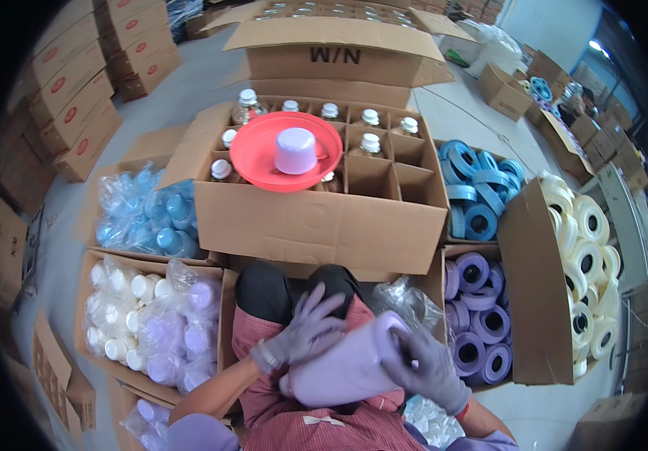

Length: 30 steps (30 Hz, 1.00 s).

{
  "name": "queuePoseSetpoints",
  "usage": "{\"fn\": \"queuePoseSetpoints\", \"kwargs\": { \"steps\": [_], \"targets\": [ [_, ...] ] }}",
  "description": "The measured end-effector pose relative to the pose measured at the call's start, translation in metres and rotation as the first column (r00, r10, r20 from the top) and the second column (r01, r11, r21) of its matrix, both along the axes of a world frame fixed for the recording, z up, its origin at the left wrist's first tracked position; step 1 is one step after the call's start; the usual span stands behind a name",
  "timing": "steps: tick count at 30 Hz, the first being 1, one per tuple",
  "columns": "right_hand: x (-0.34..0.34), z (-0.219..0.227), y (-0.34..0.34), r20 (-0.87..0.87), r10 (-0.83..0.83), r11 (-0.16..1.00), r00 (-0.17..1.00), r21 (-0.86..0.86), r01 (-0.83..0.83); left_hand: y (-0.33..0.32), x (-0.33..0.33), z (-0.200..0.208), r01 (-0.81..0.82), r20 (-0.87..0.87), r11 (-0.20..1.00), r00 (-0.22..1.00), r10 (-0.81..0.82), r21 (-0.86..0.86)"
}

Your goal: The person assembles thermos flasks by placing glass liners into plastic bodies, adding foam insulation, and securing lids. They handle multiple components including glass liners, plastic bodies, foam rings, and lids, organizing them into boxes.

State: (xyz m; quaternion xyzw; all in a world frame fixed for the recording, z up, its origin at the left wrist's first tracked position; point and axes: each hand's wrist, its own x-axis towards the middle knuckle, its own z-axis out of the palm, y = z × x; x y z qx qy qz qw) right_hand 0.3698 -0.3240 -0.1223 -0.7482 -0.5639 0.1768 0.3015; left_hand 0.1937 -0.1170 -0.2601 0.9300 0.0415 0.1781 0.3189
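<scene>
A lilac plastic flask body (346, 362) lies tilted across my lap, its round end pointing up and to the right. My right hand (428, 370), in a grey glove, grips it by that end, with the fingers at the rim. Gloved too, my left hand (303, 334) is beside the flask body's upper side with its fingers spread; whether it touches is unclear. In front of my knees, a lilac cup-shaped cap (295, 152) sits on a red round dish (252, 161). The dish rests on top of a divided carton (316, 229) of bottles with silvery tops.
At left, one carton holds bagged blue caps (176, 240), another white and lilac caps (162, 368). To the right are cartons of blue rings (480, 222), purple rings (489, 323) and cream rings (588, 257). A raised carton flap (531, 293) stands between the purple and cream rings. Stacked boxes (76, 113) line the far left.
</scene>
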Motion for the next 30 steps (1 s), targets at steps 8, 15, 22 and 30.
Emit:
{"fn": "queuePoseSetpoints", "kwargs": {
  "steps": [8,15,22,30],
  "targets": [
    [0.026,-0.109,-0.026,-0.234,-0.076,0.994,0.969,-0.092,0.056,-0.042,-0.067,0.026,-0.502,-0.330,0.526,0.860,0.391,-0.687],
    [-0.005,-0.101,-0.044,-0.685,-0.221,0.975,0.694,-0.142,0.170,-0.065,-0.093,0.056,-0.212,-0.135,0.530,0.974,0.180,-0.821],
    [-0.002,-0.103,-0.030,-0.275,-0.060,0.969,0.960,0.215,0.122,-0.039,-0.071,0.036,-0.394,-0.390,0.258,0.918,0.066,-0.882],
    [0.039,-0.132,-0.008,-0.937,-0.242,0.912,-0.250,-0.308,0.272,-0.013,0.002,0.114,0.131,0.139,0.991,0.981,-0.135,0.042]
  ]
}}
